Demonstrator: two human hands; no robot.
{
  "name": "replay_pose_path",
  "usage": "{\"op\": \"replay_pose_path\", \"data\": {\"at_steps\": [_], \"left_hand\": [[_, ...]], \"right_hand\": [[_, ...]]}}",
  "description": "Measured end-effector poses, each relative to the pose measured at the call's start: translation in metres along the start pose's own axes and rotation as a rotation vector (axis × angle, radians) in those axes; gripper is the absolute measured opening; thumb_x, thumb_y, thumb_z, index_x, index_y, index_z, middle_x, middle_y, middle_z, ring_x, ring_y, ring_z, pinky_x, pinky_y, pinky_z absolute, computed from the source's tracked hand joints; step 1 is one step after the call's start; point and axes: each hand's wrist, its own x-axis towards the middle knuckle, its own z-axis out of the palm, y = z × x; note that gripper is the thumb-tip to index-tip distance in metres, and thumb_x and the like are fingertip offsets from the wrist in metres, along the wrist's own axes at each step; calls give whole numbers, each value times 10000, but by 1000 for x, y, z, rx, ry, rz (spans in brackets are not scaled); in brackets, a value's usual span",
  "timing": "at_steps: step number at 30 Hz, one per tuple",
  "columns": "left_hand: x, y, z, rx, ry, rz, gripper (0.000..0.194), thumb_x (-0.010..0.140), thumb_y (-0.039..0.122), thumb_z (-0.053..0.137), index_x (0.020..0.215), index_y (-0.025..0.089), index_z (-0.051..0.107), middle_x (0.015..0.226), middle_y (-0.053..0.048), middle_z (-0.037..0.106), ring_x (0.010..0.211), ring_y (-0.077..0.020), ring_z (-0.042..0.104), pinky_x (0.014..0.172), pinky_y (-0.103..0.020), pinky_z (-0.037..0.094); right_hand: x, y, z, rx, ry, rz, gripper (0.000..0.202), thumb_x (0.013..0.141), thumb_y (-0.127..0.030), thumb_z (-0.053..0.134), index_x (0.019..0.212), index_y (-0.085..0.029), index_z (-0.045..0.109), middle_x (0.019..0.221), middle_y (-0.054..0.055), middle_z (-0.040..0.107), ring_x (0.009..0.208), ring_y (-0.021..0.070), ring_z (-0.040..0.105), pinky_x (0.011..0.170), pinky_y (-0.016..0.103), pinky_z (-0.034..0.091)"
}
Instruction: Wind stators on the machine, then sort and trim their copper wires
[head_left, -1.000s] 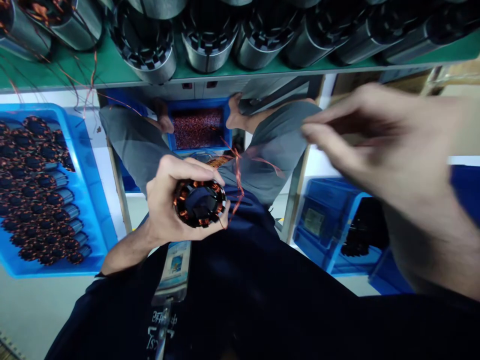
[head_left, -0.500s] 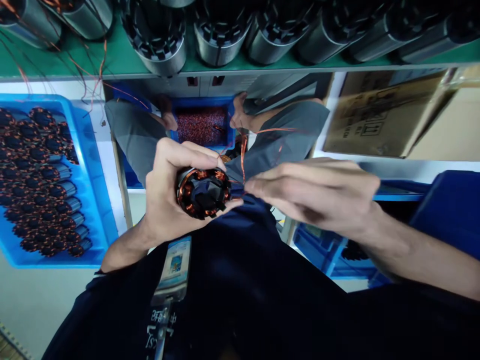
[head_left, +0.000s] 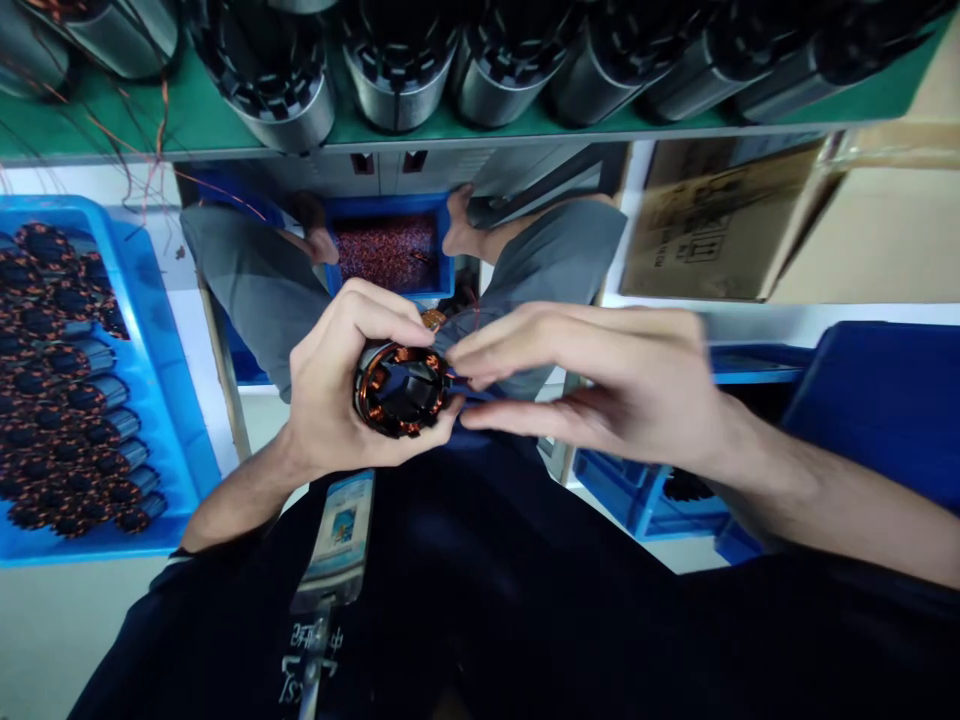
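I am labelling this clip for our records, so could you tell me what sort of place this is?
Probably a motor-winding workshop. The left hand holds a copper-wound stator, a blue tray holds rows of wound stators, and bare metal stator cores line a green bench.

badge card (head_left: pixel 339 530) below the left hand's fingers (head_left: pixel 390 312): small print, not legible | dark shirt (head_left: pixel 300 670) under the badge: white characters, cut off, unreadable | cardboard box (head_left: pixel 712 225) above the right hand's fingers (head_left: pixel 510 340): dark printed lettering, too blurred to read
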Motion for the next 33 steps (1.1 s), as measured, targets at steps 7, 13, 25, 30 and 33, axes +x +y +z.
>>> {"op": "replay_pose_path", "data": {"at_steps": [7, 13, 25, 30, 33], "left_hand": [[0, -2, -4, 27, -96, 16, 619, 808, 368, 1098, 1287, 256, 723, 1115, -69, 790, 989, -257, 793, 886, -438, 722], [-20, -19, -8, 468, -130, 9, 367, 963, 241, 834, 1306, 219, 703, 1221, -87, 790, 1097, -233, 824, 870, -322, 648], [-5, 14, -6, 410, -139, 84, 453, 967, 394, 958, 1339, 239, 751, 1216, -93, 770, 1044, -230, 796, 780, -370, 664], [9, 13, -12, 96, 33, 103, 641, 771, 700, 1083, 1212, 305, 837, 1002, -25, 829, 848, -260, 736, 769, -520, 630], [13, 7, -10, -298, -141, -216, 563, 833, 611, 1088, 1220, 264, 872, 1034, -49, 861, 809, -232, 766, 683, -430, 647]], "right_hand": [[36, 60, 7, 179, -111, 211, 406, 938, -636, 1030, 973, -256, 891, 812, 16, 842, 669, 192, 795, 613, 318, 620], [30, 46, -18, -308, 93, 166, 394, 1013, -605, 971, 1213, -266, 945, 1219, 101, 911, 808, 203, 791, 775, 384, 692], [31, 12, 30, -116, -182, 80, 303, 1278, -411, 496, 1486, -244, 641, 1029, 11, 815, 803, 169, 732, 811, 308, 640], [38, -15, 3, -106, -292, -25, 237, 1271, -420, 581, 1101, -279, 666, 863, -38, 648, 756, 137, 619, 779, 284, 538], [47, -22, -8, -133, -427, -60, 273, 1266, -419, 562, 1069, -291, 701, 909, -6, 682, 823, 165, 629, 790, 307, 540]]}}
